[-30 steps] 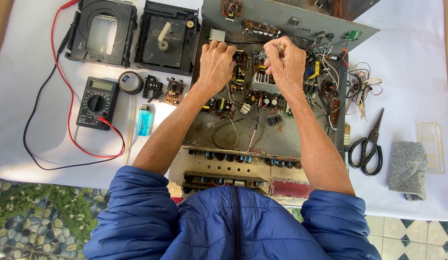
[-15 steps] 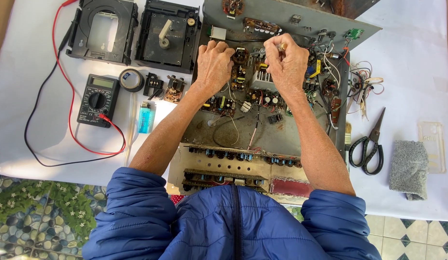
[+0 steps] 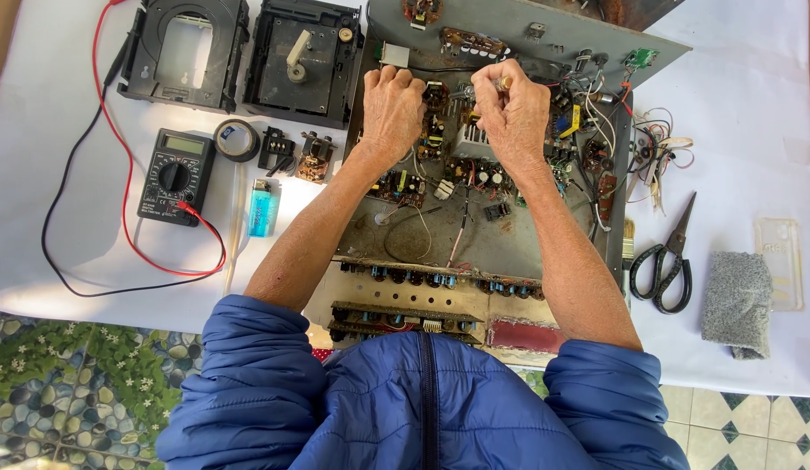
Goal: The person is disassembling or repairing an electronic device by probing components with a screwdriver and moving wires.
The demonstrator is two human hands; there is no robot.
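Note:
An open grey metal chassis (image 3: 501,244) full of circuit boards and wiring lies in front of me. Both hands are curled into fists over its far boards. My left hand (image 3: 392,109) sits just below a small white block (image 3: 394,55), fingers folded under. My right hand (image 3: 514,113), with a ring on one finger, pinches its fingertips together. A thin dark wire (image 3: 444,69) runs between the two hands, and each seems to pinch one end. The fingers hide the ends themselves.
On the white sheet to the left are a black multimeter (image 3: 174,174) with red and black leads, a tape roll (image 3: 237,139), a blue lighter (image 3: 262,209) and two black disc-drive frames (image 3: 183,48). To the right are black-handled scissors (image 3: 666,261), a grey cloth (image 3: 736,300) and loose wires (image 3: 657,148).
Both hands stay over the same boards with only small finger movements. Nothing else on the sheet has moved.

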